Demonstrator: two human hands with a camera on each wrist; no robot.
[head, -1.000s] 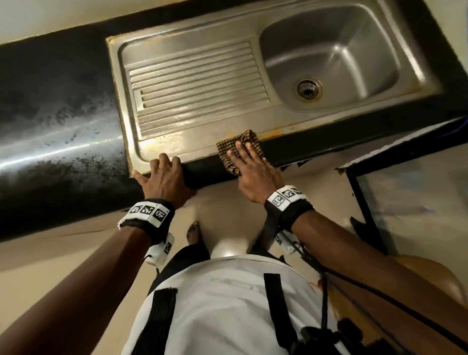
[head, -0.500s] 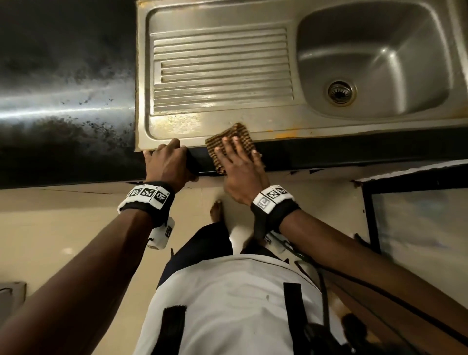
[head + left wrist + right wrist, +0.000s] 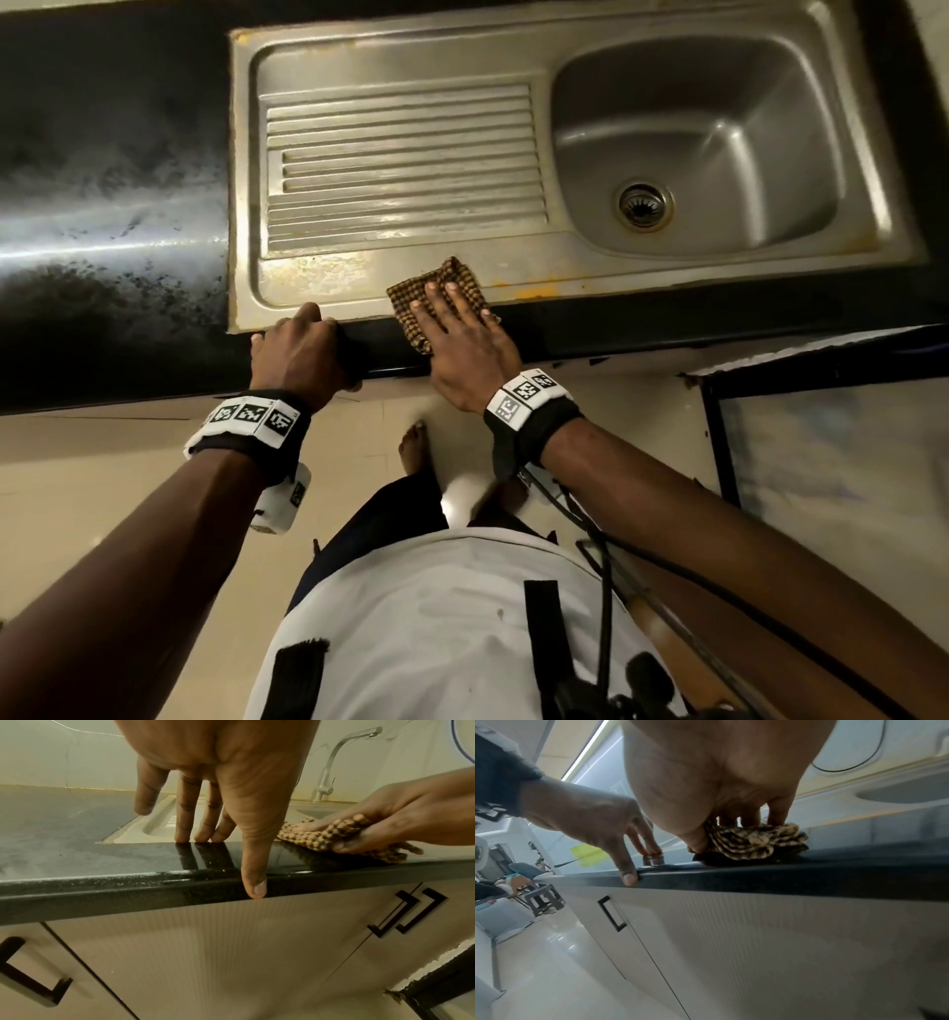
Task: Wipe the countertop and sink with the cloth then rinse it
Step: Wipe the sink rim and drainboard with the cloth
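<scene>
black stone worktop surrounds a stainless sink with a ribbed drainboard. right hand presses the checked cloth flat across the sink's front rim (fingers straight); left hand rests released, fingertips on the worktop edge.

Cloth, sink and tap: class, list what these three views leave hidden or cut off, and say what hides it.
- Cloth: near part hidden by the right hand pressing it, head view.
- Tap: absent from head view; spout tip at the frame's top, left wrist view.
- Sink bowl: sliver only, right wrist view.
- Left hand: fingers hidden by its own back, head view.
</scene>
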